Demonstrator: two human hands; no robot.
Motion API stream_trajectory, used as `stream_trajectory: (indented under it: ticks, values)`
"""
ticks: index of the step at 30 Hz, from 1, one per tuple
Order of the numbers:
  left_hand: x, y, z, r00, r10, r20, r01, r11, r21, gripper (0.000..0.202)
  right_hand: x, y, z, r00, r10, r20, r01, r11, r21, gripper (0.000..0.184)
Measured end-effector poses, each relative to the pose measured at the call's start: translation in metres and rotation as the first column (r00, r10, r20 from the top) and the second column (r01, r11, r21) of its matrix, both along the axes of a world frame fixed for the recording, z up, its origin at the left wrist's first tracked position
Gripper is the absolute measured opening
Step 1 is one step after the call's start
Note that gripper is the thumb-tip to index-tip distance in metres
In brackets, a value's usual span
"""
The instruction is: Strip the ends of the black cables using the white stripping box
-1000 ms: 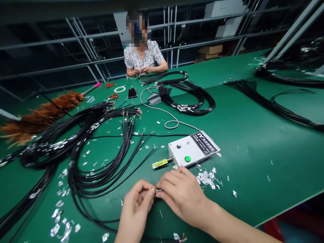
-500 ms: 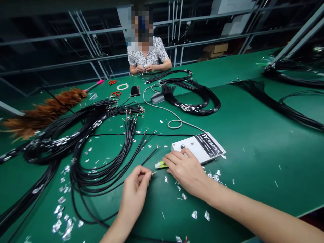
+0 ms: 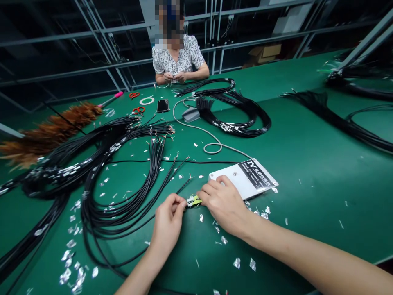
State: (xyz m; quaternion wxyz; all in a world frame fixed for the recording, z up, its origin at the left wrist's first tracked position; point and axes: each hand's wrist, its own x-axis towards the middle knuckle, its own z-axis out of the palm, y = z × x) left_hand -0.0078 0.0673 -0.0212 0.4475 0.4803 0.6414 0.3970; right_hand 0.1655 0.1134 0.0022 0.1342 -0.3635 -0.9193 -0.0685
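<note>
Green worktop (image 3: 310, 229) spreads before me, strewn with foil bits (image 3: 80, 280); the left hand (image 3: 168, 217) has a narrow grip, pinching a wire (image 3: 188, 201) at the tip of a yellow-green clip (image 3: 197, 200), whose other end sits in the right hand's (image 3: 225, 205) grip, just beside a white box (image 3: 247, 182)

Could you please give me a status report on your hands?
Left hand pinching fine wire at tip of yellow-green clip. Right hand at clip's rear, by white box. Silvery scraps nearby.

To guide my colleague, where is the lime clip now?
Below centre in the head view, the lime clip is between left hand and right hand, left of the white box.
</note>
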Motion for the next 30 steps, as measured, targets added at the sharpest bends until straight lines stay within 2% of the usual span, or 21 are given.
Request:
stream_trajectory:
  ticks: [4, 9, 11, 13, 16, 18, 24, 27, 30]
  values:
    - [0.001, 0.001, 0.0, 1.0, 0.005, -0.008, -0.005, 1.0, -0.004, 0.023, -0.003, 0.0, 0.004, 0.999, -0.014, 0.034, 0.016, 0.998, -0.056, 0.019]
    - [0.001, 0.001, 0.001, 1.0, 0.007, -0.015, -0.007, 1.0, -0.006, 0.022, -0.005, 0.0, 0.013, 0.998, -0.027, 0.051, 0.034, 0.991, -0.129, 0.008]
    - [0.001, 0.001, 0.001, 1.0, 0.004, -0.016, -0.004, 1.0, -0.004, 0.023, 0.004, -0.002, 0.019, 0.999, -0.012, -0.039, 0.007, 0.992, -0.123, 0.005]
    - [0.0, 0.001, 0.0, 1.0, 0.001, -0.017, -0.001, 1.0, -0.004, 0.023, 0.02, -0.008, 0.023, 0.977, -0.021, -0.214, 0.003, 0.996, -0.085, 0.012]
    - [-0.001, 0.001, 0.0, 1.0, -0.003, -0.016, 0.003, 1.0, -0.006, 0.024, 0.05, -0.025, 0.022, 0.863, -0.119, -0.49, 0.114, 0.993, -0.041, 0.01]
    - [-0.001, 0.001, 0.0, 1.0, -0.004, -0.017, 0.004, 1.0, -0.005, 0.025, 0.065, -0.038, 0.015, 0.807, -0.174, -0.565, 0.188, 0.982, -0.034, 0.014]
    - [-0.002, 0.002, -0.001, 0.999, 0.007, -0.04, -0.006, 1.0, 0.017, 0.024, 0.071, -0.06, -0.009, 0.839, -0.166, -0.518, 0.193, 0.981, -0.002, 0.019]
    - [-0.006, 0.0, 0.0, 0.997, 0.036, -0.066, -0.033, 0.998, 0.044, 0.021, 0.071, -0.055, -0.011, 0.853, -0.188, -0.486, 0.228, 0.973, 0.025, 0.023]
    - [-0.012, -0.005, 0.002, 0.994, 0.073, -0.08, -0.066, 0.994, 0.082, 0.021, 0.069, -0.05, -0.007, 0.853, -0.181, -0.489, 0.227, 0.973, 0.036, 0.024]
